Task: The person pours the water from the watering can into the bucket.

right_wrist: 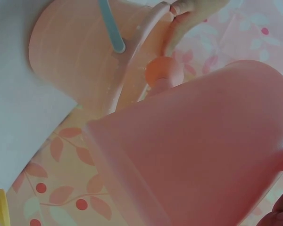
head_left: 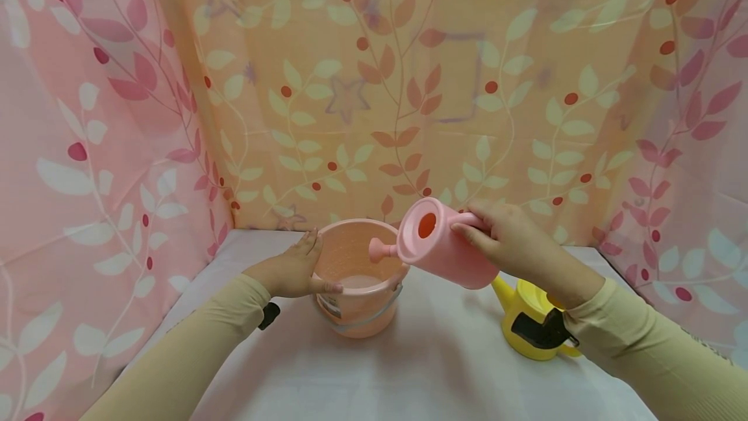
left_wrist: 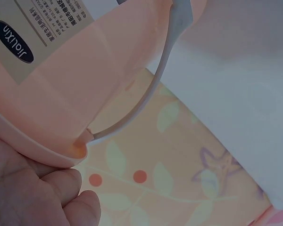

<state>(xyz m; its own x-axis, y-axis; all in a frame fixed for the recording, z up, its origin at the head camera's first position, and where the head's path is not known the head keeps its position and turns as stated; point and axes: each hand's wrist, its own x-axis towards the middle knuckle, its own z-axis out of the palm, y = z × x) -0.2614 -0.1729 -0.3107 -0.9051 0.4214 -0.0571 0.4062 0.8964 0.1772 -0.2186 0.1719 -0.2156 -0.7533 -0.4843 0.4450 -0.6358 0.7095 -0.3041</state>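
Observation:
A peach-coloured bucket [head_left: 358,310] stands upright on the table, its grey handle [head_left: 374,314] hanging down in front. My left hand [head_left: 290,269] holds its left rim, thumb at the near side; the fingers [left_wrist: 61,188] bend against the rim in the left wrist view. In my right hand [head_left: 517,239] is the handle of a pink watering can [head_left: 447,258]. The can tilts left, its spout head [head_left: 378,250] over the bucket's opening. The right wrist view shows the can's body [right_wrist: 203,146] large, with my right fingers [right_wrist: 278,212] at the corner.
A yellow watering can [head_left: 526,320] stands on the table at the right, partly behind my right wrist. White cloth [head_left: 409,375] covers the table. Leaf-patterned curtains [head_left: 397,83] enclose the back and both sides.

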